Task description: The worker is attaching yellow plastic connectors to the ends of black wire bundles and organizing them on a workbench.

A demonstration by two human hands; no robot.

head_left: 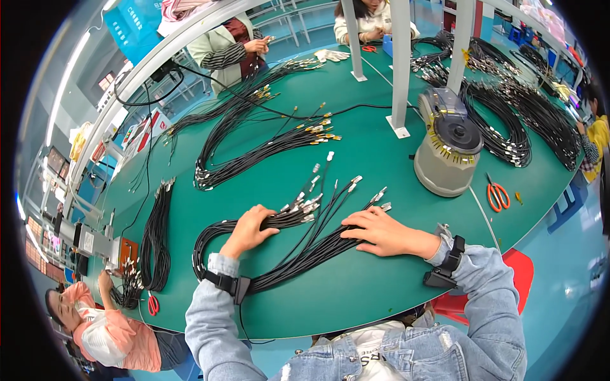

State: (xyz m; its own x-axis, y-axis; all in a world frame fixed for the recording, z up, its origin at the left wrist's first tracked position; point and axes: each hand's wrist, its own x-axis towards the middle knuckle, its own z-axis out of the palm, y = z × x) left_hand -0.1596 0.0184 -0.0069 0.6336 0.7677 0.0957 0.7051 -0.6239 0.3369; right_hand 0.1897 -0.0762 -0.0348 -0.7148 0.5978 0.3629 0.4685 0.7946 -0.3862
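Note:
A bundle of black cables (289,265) with whitish connector ends lies bent in a U on the green table before me. My left hand (249,230) is curled over the upper leg of the bend, cables coming out between thumb and fingers. On the lower leg, close to its connectors, rests my right hand (383,232), fingers stretched out and slightly apart. Loose connector ends (308,206) fan out between and beyond the hands. Black straps with small boxes sit around both wrists.
More cable bundles (254,159) lie beyond, at left (156,238) and at right (502,130). A round beige machine (447,152) stands right of centre, near orange-handled pliers (497,193). Metal posts (399,70) rise from the table (356,298). Other people work around it.

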